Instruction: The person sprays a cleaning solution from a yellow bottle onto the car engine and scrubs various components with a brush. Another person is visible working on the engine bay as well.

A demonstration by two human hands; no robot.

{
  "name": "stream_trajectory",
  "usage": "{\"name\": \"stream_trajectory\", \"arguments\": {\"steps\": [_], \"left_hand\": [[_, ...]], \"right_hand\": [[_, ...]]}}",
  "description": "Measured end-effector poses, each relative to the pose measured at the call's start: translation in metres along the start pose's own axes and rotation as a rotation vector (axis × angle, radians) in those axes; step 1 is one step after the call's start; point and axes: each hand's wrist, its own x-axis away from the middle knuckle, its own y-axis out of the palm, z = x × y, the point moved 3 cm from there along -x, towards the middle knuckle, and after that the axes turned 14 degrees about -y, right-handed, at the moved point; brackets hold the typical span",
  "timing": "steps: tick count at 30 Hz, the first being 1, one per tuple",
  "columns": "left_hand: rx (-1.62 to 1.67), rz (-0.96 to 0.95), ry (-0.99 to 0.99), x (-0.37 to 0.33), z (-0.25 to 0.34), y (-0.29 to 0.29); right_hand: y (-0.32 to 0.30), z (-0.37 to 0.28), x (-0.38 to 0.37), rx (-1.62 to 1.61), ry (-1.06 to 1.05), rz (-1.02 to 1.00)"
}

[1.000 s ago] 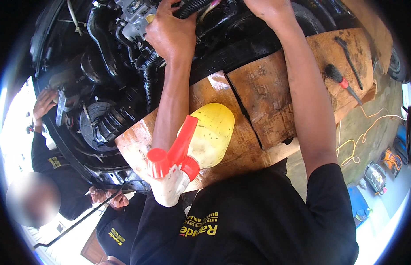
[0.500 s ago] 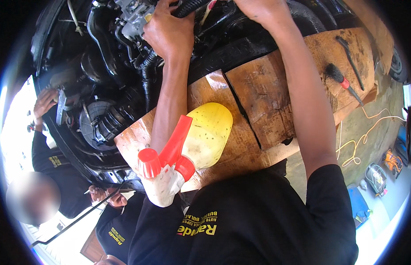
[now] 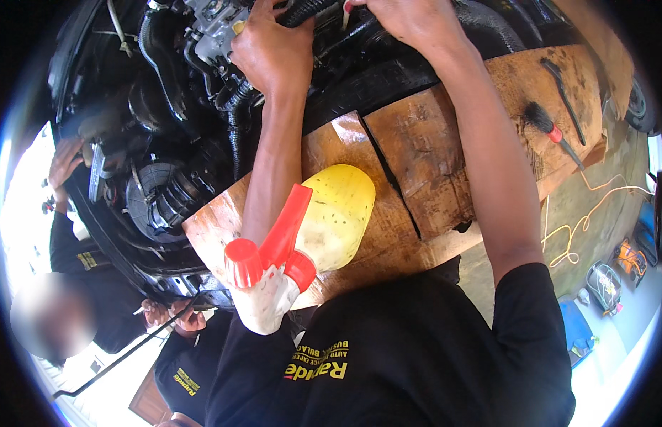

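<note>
My left hand point(image 3: 274, 53) is in the engine bay, its fingers curled round a black corrugated hose point(image 3: 309, 10) beside a grey metal engine part point(image 3: 218, 32). Its fingertips are partly hidden. At the top edge, my right hand point(image 3: 412, 20) has its fingers closed at the red end of a thin red-and-white thing point(image 3: 346, 16), mostly out of view. Below my left wrist, a yellow spray bottle point(image 3: 338, 210) with a red and white trigger head stands on brown, stained cardboard point(image 3: 430, 153) along the front of the bay.
A black-bristled brush point(image 3: 544, 122) and a thin black rod point(image 3: 564, 99) lie on the cardboard's right side. At left, a co-worker's hand point(image 3: 65, 162) rests on the car's edge; another person's hands are at a long dark rod point(image 3: 124, 346). A yellow cord point(image 3: 576, 231) trails on the floor.
My right hand has moved down and left, bringing its fingers to the thin red-and-white thing. My left hand stays in nearly the same place.
</note>
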Motion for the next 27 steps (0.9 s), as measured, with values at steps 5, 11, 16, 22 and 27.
{"name": "stream_trajectory", "arguments": {"steps": [5,11,16,22,27], "left_hand": [[0.008,-0.004,-0.023,0.000,0.002,-0.002],[0.027,-0.015,-0.031,0.000,-0.001,-0.004],[0.051,-0.050,-0.079,-0.002,0.002,-0.007],[0.028,-0.015,-0.027,-0.003,-0.002,-0.004],[0.055,0.009,0.005,-0.002,-0.002,-0.003]], "right_hand": [[0.024,-0.037,0.004,0.834,-0.196,-0.335],[0.042,-0.059,0.009,0.999,-0.145,-0.501],[0.008,-0.031,0.003,0.839,-0.219,-0.312],[0.040,-0.043,0.006,0.633,0.248,-0.062],[0.056,-0.053,0.008,0.959,-0.176,-0.455]]}}
